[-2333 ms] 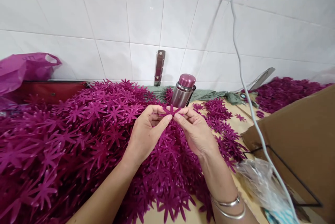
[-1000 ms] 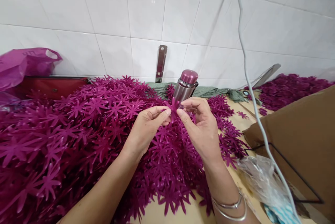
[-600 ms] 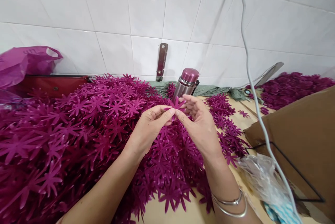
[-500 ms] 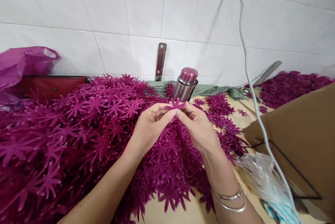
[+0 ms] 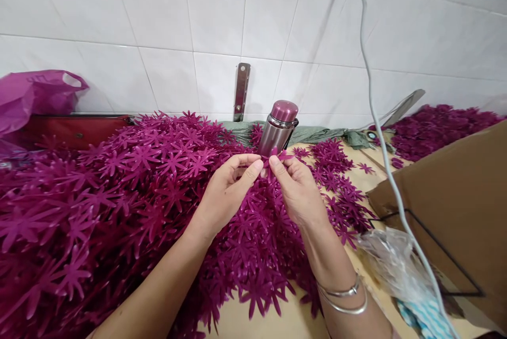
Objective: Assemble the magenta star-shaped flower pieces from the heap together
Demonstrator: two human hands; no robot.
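Flower (image 5: 274,152): pinky-purple, skinny petals, part hidden
Left hand (image 5: 227,188): pinching one side
Right hand (image 5: 300,191): pinching the other
Flower pile (image 5: 253,244): below the grip

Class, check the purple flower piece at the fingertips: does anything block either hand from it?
Nothing visible does: the left hand and right hand meet directly at the purple flower piece. The flask is beyond it, not between.

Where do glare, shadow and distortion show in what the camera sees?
Head view: white glare spots near the top middle of the tile wall; head view: a soft diagonal shadow on it, left of the cord; head view: tile lines fan outward toward the sides; head view: dark gaps within the flower pile.
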